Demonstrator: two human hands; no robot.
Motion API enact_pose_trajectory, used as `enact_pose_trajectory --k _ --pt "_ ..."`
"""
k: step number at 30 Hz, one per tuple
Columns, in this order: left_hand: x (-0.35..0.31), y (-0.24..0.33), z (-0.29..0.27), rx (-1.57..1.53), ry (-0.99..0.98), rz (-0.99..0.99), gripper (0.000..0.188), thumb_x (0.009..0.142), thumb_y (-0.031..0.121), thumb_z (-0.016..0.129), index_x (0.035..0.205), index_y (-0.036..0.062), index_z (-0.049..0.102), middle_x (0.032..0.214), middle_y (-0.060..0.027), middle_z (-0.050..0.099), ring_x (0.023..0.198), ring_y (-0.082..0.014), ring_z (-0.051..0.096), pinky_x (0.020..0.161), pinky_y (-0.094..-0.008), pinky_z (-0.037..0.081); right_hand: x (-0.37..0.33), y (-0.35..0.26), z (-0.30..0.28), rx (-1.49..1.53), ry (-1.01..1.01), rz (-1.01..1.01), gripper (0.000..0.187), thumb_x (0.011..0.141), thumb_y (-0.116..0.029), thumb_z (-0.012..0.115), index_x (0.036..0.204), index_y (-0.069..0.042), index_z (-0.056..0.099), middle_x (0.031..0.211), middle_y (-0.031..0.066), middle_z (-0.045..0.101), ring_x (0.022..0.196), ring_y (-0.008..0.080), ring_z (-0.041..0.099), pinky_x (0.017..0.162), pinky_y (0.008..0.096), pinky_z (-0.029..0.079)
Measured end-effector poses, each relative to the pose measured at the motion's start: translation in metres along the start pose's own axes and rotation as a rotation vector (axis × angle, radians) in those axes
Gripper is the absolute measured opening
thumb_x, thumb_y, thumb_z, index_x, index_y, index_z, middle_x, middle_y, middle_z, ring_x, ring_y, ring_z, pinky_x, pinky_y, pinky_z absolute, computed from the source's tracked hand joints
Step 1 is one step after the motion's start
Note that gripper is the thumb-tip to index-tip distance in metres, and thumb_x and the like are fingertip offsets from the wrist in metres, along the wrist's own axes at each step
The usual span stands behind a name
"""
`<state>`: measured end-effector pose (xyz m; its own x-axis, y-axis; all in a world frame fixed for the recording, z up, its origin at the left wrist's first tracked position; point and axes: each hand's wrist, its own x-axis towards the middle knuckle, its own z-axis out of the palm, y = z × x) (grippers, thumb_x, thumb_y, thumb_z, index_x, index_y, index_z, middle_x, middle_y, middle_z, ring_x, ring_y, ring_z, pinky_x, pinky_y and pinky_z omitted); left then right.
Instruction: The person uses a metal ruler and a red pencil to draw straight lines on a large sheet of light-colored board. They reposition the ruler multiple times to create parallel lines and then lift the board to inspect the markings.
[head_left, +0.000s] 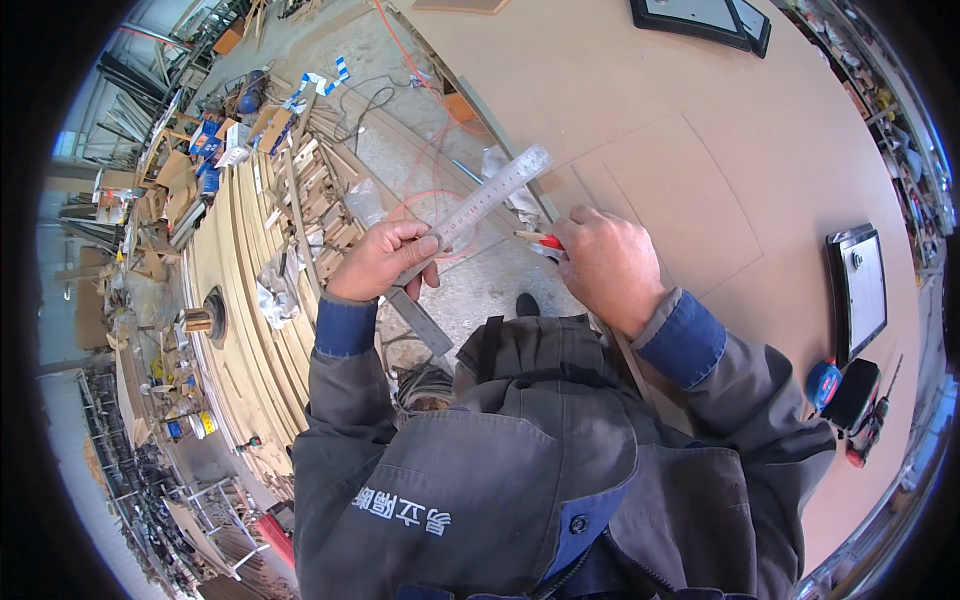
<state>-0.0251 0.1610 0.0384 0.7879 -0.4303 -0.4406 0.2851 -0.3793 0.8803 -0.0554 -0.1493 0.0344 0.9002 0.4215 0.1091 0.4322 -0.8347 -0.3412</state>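
My left hand (pixel 385 258) is closed round a metal try square (pixel 490 203), near where its blade meets the stock. The ruled blade points up and to the right over the board's edge, and the dark stock hangs below my fingers. In my right hand (pixel 615 265) is a red pencil (pixel 551 242), its bare wooden tip pointing left toward the square without touching it. That hand is at the left edge of a large tan board (pixel 800 190). Thin drawn lines on the board form a rectangle with further lines inside it, just beyond my right hand.
A black-framed panel (pixel 860 290) lies at the board's right, with more panels (pixel 695 14) at the far end. Near it are a blue tool (pixel 823 384), a black case (pixel 853 395) and a red-black drill-like tool (pixel 868 432). Long timber strips (pixel 235 270) and offcuts stand left; an orange hose (pixel 425 190) crosses the floor.
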Motion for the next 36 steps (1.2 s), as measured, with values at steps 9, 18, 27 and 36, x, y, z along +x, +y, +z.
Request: enact_pose_trajectory --k 9,18,27,36 --pt "0.005 0.009 -0.005 0.050 -0.060 -0.080 0.029 0.103 0.028 0.057 0.103 0.0007 0.066 0.070 -0.0084 0.069 0.047 -0.0109 0.059 0.044 -0.0232 0.046 0.002 -0.001 -0.002 0.026 -0.011 0.038 0.009 0.080 -0.009 0.063 0.088 -0.008 0.069 0.092 0.0100 0.065 0.089 0.0283 0.069 0.073 0.0399 0.057" --pt "0.006 -0.001 -0.006 -0.009 -0.071 -0.107 0.030 0.103 0.029 0.058 0.104 0.0004 0.067 0.071 -0.0083 0.069 0.047 -0.0113 0.059 0.044 -0.0233 0.046 0.003 0.000 -0.005 0.058 -0.020 0.045 0.009 0.080 -0.011 0.065 0.087 -0.008 0.069 0.091 0.0103 0.064 0.087 0.0297 0.068 0.072 0.0415 0.057" --pt "0.016 0.020 -0.005 0.082 -0.097 -0.168 0.027 0.103 0.029 0.058 0.099 0.0033 0.066 0.075 -0.0053 0.070 0.050 -0.0090 0.059 0.048 -0.0216 0.046 0.011 0.031 -0.026 0.490 0.002 0.201 0.018 0.083 -0.014 0.067 0.094 0.001 0.068 0.084 0.0223 0.064 0.078 0.0410 0.064 0.073 0.0478 0.051" --pt "0.026 0.011 -0.008 0.056 -0.134 -0.140 0.027 0.103 0.029 0.058 0.098 0.0036 0.066 0.075 -0.0047 0.070 0.051 -0.0083 0.059 0.048 -0.0211 0.045 0.018 0.053 -0.029 0.664 0.186 -0.028 0.036 0.087 0.002 0.056 0.121 -0.004 0.068 0.086 0.0161 0.060 0.067 0.0233 0.052 0.068 0.0337 0.048"
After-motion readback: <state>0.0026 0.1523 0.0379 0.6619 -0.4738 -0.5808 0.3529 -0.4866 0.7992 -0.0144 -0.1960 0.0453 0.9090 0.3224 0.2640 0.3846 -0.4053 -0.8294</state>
